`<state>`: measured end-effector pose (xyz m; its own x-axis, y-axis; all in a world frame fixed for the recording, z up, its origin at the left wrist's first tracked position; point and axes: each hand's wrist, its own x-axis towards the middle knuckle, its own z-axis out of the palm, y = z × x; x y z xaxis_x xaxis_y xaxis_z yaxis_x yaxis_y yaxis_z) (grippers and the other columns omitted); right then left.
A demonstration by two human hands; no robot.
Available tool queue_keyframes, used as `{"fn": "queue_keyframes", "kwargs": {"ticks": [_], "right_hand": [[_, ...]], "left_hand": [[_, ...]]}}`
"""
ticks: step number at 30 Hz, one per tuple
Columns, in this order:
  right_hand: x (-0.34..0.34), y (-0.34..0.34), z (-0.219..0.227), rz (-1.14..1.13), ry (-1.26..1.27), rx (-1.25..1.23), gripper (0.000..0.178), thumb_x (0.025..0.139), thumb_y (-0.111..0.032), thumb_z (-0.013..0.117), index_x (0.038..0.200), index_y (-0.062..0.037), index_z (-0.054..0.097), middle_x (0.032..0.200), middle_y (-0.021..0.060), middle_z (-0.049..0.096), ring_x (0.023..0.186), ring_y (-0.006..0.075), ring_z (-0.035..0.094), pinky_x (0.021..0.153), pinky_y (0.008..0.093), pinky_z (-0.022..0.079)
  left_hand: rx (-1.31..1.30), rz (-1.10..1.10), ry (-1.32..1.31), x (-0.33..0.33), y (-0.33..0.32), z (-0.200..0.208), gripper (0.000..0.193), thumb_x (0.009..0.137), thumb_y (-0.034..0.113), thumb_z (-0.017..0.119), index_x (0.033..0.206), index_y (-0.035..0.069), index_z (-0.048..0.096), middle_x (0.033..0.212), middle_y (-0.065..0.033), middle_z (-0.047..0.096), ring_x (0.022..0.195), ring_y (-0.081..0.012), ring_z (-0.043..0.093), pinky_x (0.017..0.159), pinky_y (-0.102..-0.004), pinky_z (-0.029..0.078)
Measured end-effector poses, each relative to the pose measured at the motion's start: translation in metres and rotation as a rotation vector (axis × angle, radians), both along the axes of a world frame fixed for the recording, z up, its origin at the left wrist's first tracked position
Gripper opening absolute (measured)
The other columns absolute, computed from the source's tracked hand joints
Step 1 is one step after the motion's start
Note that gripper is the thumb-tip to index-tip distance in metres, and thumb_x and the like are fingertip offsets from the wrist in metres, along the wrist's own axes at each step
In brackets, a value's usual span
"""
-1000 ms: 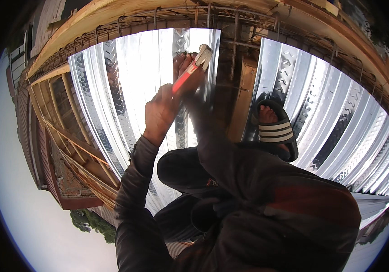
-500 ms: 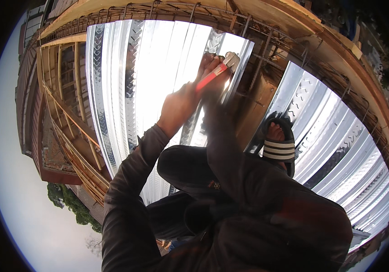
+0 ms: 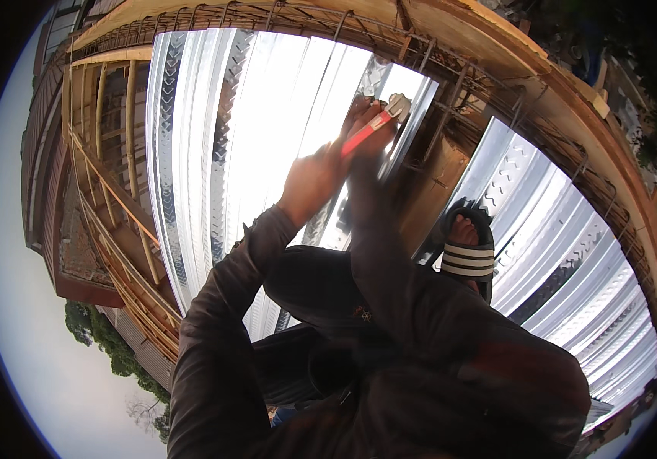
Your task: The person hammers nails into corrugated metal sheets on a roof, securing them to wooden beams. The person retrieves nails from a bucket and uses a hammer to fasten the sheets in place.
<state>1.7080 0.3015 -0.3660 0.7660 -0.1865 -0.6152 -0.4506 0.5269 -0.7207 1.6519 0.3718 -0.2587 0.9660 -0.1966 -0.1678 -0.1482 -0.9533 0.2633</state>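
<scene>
My left hand (image 3: 311, 186) is closed round the lower end of a hammer (image 3: 366, 134) with a red handle and a pale metal head. The hammer slants up to the right, its head near the edge of a shiny ribbed metal sheet (image 3: 190, 153). Just behind the handle, my right hand (image 3: 372, 141) is bent low at the sheet, its fingers drawn together. The hammer covers part of them, and whatever they pinch is hidden. Strong glare washes out the sheet beside both hands.
A second ribbed metal sheet (image 3: 550, 222) lies to the right, with my sandalled foot (image 3: 466, 249) on it. Between the sheets is a gap over wooden boards (image 3: 439, 172). Rebar (image 3: 451, 57) and timber formwork (image 3: 573, 80) run along the far side. Bamboo poles (image 3: 131, 122) stand at left.
The view has shifted a little. Both hands and the hammer appear slightly further right, with the hammer still in my left hand and its head still near the sheet's edge.
</scene>
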Motion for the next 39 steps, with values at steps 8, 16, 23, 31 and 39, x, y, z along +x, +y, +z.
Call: {"fn": "queue_keyframes", "kwargs": {"ticks": [8,16,23,31,39], "right_hand": [[-0.007,0.009,-0.023,-0.044,-0.218,-0.547,0.023,0.098,-0.022,0.062,0.093,0.0007,0.058,0.084,0.0161,0.065,0.07,0.0271,0.064,0.067,0.0364,0.054],[-0.01,0.007,-0.019,-0.02,-0.208,-0.544,0.024,0.099,-0.023,0.06,0.096,0.001,0.058,0.087,0.0166,0.065,0.075,0.0279,0.065,0.07,0.0371,0.054],[-0.002,0.002,-0.028,-0.001,-0.206,-0.578,0.025,0.099,-0.024,0.059,0.099,0.0012,0.057,0.09,0.017,0.064,0.078,0.0287,0.065,0.072,0.0378,0.054],[-0.006,0.005,-0.026,0.033,-0.209,-0.595,0.027,0.1,-0.025,0.058,0.102,0.0014,0.056,0.094,0.0175,0.064,0.082,0.0295,0.065,0.075,0.0385,0.054],[-0.005,0.003,-0.03,0.041,-0.208,-0.622,0.028,0.101,-0.026,0.056,0.105,0.0016,0.056,0.097,0.018,0.064,0.087,0.0303,0.065,0.078,0.0392,0.054]], "left_hand": [[0.014,0.049,0.013,0.017,-0.007,0.002,0.017,0.095,0.02,0.062,0.094,0.006,0.055,0.068,-0.0127,0.056,0.055,-0.0328,0.061,0.048,-0.0419,0.05],[0.069,0.03,0.03,0.01,-0.003,-0.009,0.022,0.089,0.019,0.066,0.099,0.004,0.054,0.067,-0.0125,0.058,0.055,-0.0325,0.062,0.047,-0.0422,0.05],[0.051,0.07,0.01,0.018,-0.007,-0.023,0.023,0.091,0.022,0.065,0.096,0.003,0.054,0.067,-0.0134,0.059,0.057,-0.0333,0.063,0.048,-0.0425,0.049],[0.008,0.061,-0.024,0.019,-0.009,-0.006,0.018,0.093,0.02,0.062,0.09,0.005,0.052,0.068,-0.0135,0.059,0.058,-0.0341,0.062,0.048,-0.0442,0.048],[0.002,0.081,0.018,0.01,-0.007,-0.022,0.023,0.096,0.025,0.062,0.1,0.006,0.052,0.066,-0.0169,0.063,0.057,-0.0381,0.063,0.05,-0.0465,0.049]]}}
